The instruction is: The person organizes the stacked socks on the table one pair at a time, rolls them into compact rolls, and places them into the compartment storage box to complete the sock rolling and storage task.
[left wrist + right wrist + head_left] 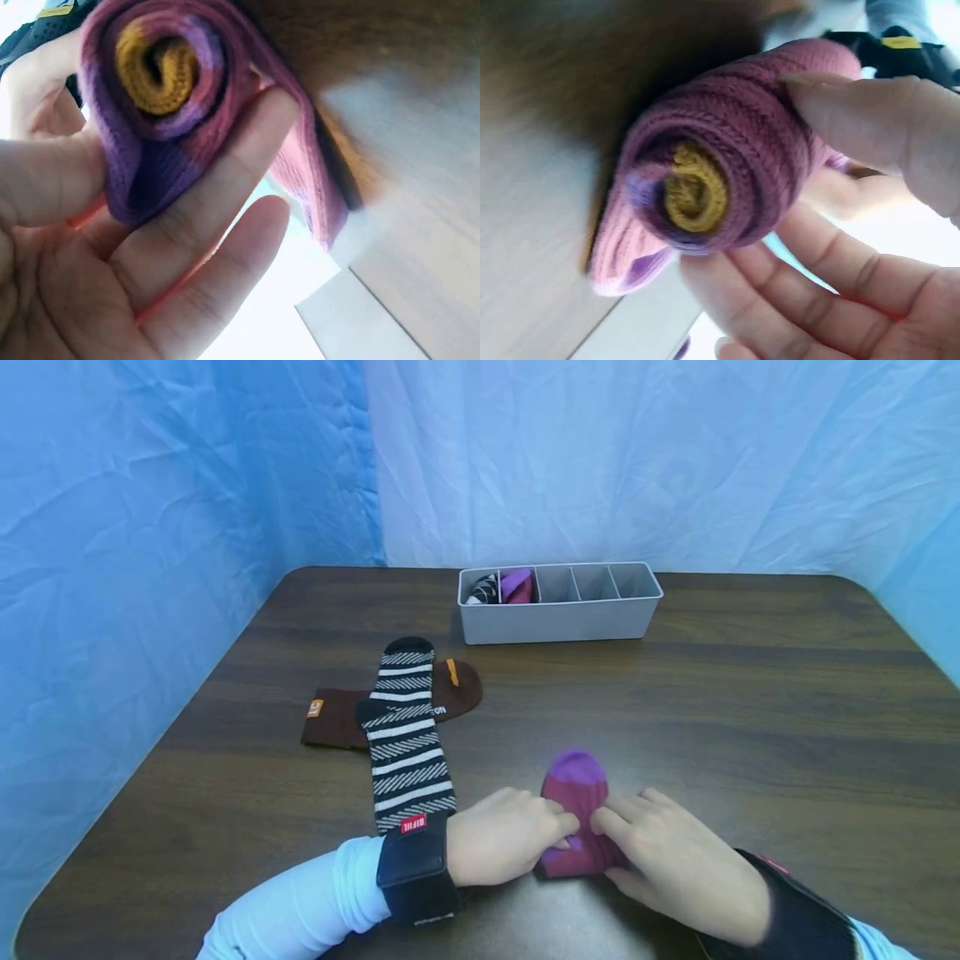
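A plum-coloured sock (576, 802) with a purple toe is partly rolled up on the table in front of me. My left hand (502, 837) grips the left end of the roll, thumb on one side and fingers on the other. At the opposite end, my right hand (678, 868) pinches the roll between thumb and fingers. Both wrist views show the coiled end of the rolled sock (217, 142), with mustard yellow at its core and purple around it. A flat flap of sock (619, 259) extends beyond the roll.
A black-and-white striped sock (408, 752) lies across a brown sock (337, 714) to the left. At the back stands a grey divided box (555, 622), holding a striped rolled sock (483, 591) and a purple-and-plum one (517, 585). Blue sheeting (600, 460) hangs behind the table.
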The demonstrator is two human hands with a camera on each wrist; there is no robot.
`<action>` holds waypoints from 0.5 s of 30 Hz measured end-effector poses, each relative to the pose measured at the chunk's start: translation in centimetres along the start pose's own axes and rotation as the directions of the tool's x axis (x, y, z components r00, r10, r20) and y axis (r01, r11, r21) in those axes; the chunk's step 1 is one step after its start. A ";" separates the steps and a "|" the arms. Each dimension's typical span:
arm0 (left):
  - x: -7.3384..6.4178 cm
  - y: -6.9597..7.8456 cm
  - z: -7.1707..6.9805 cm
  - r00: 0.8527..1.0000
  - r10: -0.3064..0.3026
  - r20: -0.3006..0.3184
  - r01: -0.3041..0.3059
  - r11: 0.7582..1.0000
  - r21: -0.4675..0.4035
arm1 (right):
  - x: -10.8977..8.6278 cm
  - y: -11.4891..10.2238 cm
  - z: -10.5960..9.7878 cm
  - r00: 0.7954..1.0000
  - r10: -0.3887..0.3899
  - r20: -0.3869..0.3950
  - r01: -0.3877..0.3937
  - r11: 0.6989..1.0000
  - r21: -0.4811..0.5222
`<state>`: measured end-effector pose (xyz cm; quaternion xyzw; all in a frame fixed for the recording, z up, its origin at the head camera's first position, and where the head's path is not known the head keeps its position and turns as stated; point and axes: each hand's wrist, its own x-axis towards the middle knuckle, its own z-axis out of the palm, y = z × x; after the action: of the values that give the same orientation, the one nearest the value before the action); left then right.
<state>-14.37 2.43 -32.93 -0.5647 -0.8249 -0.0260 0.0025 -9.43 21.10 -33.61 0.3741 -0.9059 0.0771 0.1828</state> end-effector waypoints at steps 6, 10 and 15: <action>0.1 -0.1 0.1 0.999 -0.044 0.010 0.045 0.987 -0.153 | -0.2 0.0 0.0 0.999 -0.035 -0.010 0.035 0.999 0.014; 0.1 0.1 0.5 0.987 -0.098 -0.131 0.095 0.995 -0.025 | -0.2 0.1 0.0 0.999 -0.035 -0.012 0.035 0.999 0.009; 0.1 0.8 0.8 0.954 -0.122 -0.274 0.172 0.971 0.166 | -0.1 0.2 0.1 1.000 -0.014 -0.012 0.014 1.000 -0.007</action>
<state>-13.67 2.80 -33.65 -0.4901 -0.8561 -0.0222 0.1627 -9.52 21.26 -33.71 0.3795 -0.9023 0.0751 0.1901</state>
